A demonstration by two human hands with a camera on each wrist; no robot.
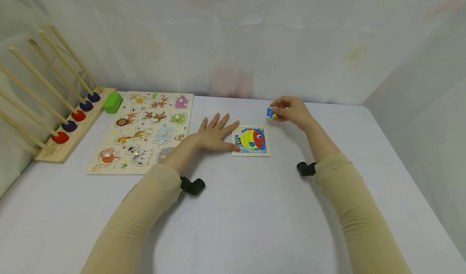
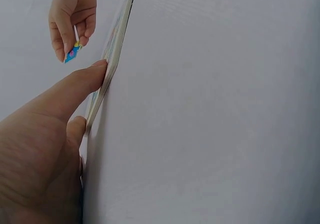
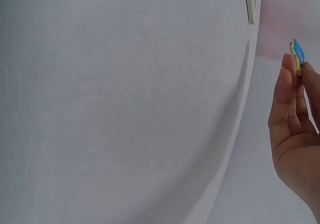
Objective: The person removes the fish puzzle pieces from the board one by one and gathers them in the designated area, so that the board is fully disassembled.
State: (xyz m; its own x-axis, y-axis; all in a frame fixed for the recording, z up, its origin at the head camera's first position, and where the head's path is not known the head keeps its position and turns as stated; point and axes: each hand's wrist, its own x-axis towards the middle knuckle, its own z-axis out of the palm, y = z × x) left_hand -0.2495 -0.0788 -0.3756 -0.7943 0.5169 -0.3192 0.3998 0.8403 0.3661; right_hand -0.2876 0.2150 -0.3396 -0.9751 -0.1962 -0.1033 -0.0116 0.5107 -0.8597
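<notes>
A small square jigsaw puzzle lies flat on the white table, showing a yellow and red fish on blue inside a pale wooden frame. My left hand rests at its left side with the fingers spread. The left thumb touches the puzzle's edge in the left wrist view. Beyond the puzzle's upper right corner, my right hand pinches a blue and yellow puzzle piece between thumb and fingers. This piece is held up above the table in the right wrist view.
Left of the puzzle lies a wooden animal peg board, partly behind my left arm. A green block sits near its upper left corner. At far left stands a wooden rack with tall rods and red and blue beads. A pale curtain hangs behind.
</notes>
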